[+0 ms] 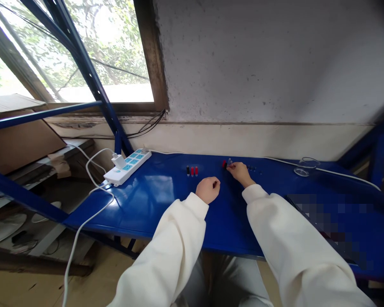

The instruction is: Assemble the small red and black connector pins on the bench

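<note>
My left hand (208, 190) hovers low over the blue table (166, 217), its fingers curled closed; whatever they may hold is hidden. Just beyond it a small black-topped cylinder (188, 170) and two red ones, one being this red cylinder (196, 171), stand upright in a row. Farther right, my right hand (239, 172) has its fingertips pinched together at a small clear piece (229, 161); whether they grip it is too small to tell. Beside those fingertips are a small red piece (224, 163) and a black one. Several tiny clear pieces (252, 169) lie right of my right hand.
A white power strip (128, 167) with a plugged-in adapter sits at the table's left end, its cable hanging over the edge. At the right are a clear glass (302, 171), a white cable and a blurred-out dark flat object (323, 226). Behind stands a wall (243, 76).
</note>
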`<state>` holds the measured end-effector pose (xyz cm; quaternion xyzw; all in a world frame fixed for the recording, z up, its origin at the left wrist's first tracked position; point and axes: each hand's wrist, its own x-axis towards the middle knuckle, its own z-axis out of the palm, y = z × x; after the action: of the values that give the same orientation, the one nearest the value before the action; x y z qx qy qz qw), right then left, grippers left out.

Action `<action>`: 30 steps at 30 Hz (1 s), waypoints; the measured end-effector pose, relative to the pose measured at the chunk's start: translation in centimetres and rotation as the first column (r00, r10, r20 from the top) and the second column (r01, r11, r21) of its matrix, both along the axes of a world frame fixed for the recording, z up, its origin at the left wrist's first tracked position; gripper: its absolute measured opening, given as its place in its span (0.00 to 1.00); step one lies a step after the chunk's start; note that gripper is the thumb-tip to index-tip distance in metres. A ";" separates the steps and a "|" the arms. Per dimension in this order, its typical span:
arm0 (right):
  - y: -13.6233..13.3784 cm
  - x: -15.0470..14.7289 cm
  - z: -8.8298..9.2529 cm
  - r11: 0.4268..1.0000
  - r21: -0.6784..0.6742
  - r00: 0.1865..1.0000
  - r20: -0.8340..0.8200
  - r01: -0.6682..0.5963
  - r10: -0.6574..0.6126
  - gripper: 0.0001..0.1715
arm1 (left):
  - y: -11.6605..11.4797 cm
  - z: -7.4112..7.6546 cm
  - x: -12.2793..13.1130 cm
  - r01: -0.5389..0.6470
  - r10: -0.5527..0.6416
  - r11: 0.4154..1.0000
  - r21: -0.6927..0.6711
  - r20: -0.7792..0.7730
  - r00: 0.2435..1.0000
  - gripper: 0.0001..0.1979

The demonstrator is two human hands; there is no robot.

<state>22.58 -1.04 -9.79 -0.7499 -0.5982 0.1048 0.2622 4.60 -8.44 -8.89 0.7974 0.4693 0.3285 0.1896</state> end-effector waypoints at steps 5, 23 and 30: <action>0.1 0.1 -0.3 1.000 0.014 0.999 0.042 0.007 -0.007 0.10 | -0.1 0.1 0.0 0.009 -0.009 1.000 -0.005 -0.018 1.000 0.10; -0.1 0.2 -0.4 0.999 0.027 0.999 0.045 0.016 -0.017 0.11 | -0.2 0.4 -0.3 -0.200 0.208 0.977 0.073 -0.143 0.968 0.16; -0.2 0.2 0.0 1.000 0.003 1.000 0.024 -0.012 0.012 0.09 | 0.4 0.5 -1.1 -0.389 0.388 0.921 0.038 -0.205 0.899 0.32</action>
<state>22.75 -1.24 -9.80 -0.7472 -0.6059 0.0962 0.2556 3.54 -8.09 -8.37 0.7175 0.6366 0.2734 0.0719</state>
